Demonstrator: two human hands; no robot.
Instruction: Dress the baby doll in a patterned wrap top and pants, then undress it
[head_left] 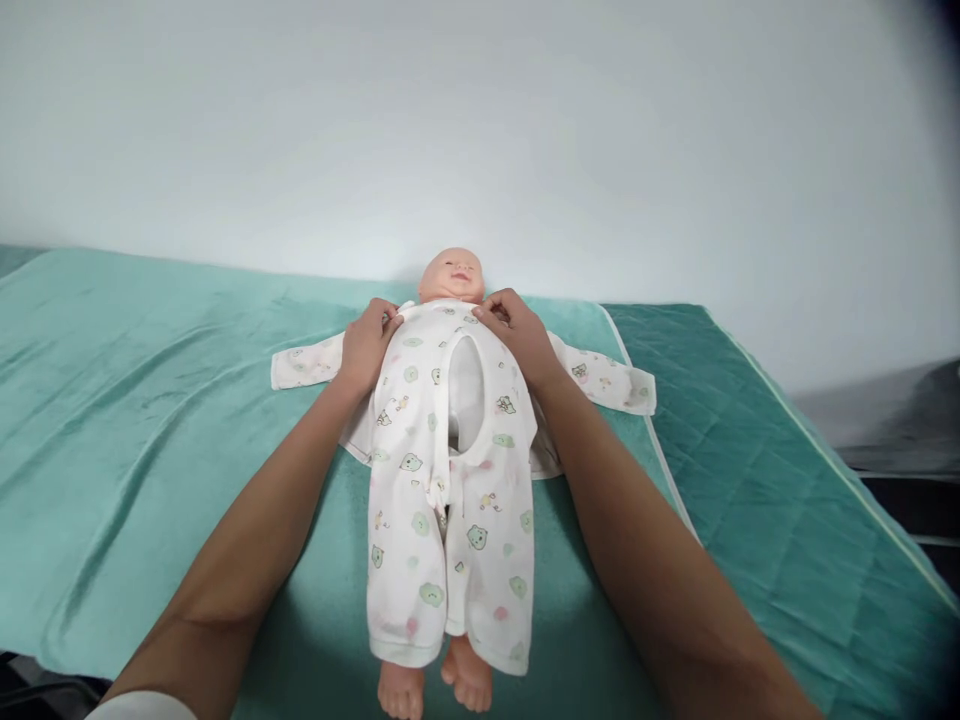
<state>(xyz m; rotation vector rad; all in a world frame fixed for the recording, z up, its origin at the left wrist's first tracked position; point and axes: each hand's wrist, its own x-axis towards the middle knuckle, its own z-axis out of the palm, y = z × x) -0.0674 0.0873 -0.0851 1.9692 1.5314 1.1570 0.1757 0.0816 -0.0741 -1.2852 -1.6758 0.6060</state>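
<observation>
Baby doll [452, 277] lies face-up on teal blanket [165, 420], in printed white outfit [409, 430]. Left hand [367, 345] and right hand [519, 330] each pinch outfit near the shoulders. Uneven tugging could skew the neckline; a loose pinch could let fabric slip.

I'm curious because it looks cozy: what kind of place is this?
Maybe a childcare practice room: a baby doll in patterned clothes lies on a green blanket near a pale wall.

pale wall [480, 120], green blanket [165, 450], quilted mat [750, 470]
</observation>
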